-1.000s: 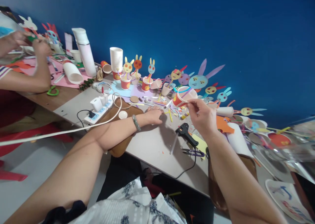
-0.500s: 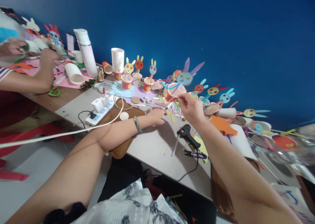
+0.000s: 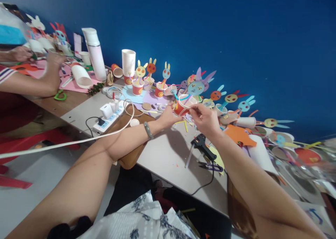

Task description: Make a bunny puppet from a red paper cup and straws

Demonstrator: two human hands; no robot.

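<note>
A red-and-white paper cup (image 3: 181, 109) is between my two hands above the table. My left hand (image 3: 168, 117) grips its left side, with the fingers partly hidden behind it. The fingertips of my right hand (image 3: 206, 119) pinch its right edge. A blue paper rabbit head (image 3: 196, 88) with purple ears shows just above the rim, and blue and purple strips lie across the cup's mouth. Below my right hand, a black glue gun (image 3: 202, 146) lies on the table, with thread snips (image 3: 212, 166) beside it.
Several paper rabbits in cups line the blue wall, including a yellow-headed one (image 3: 140, 71). A power strip (image 3: 110, 118), trailing white cable (image 3: 65, 143) and brown tray (image 3: 131, 153) are at left. Another person's arm (image 3: 39, 78) works beyond a white flask (image 3: 95, 55).
My left hand has risen from the table and taken hold of the cup's left side. My right hand keeps its pinch on the cup, which sits slightly lower in view.
</note>
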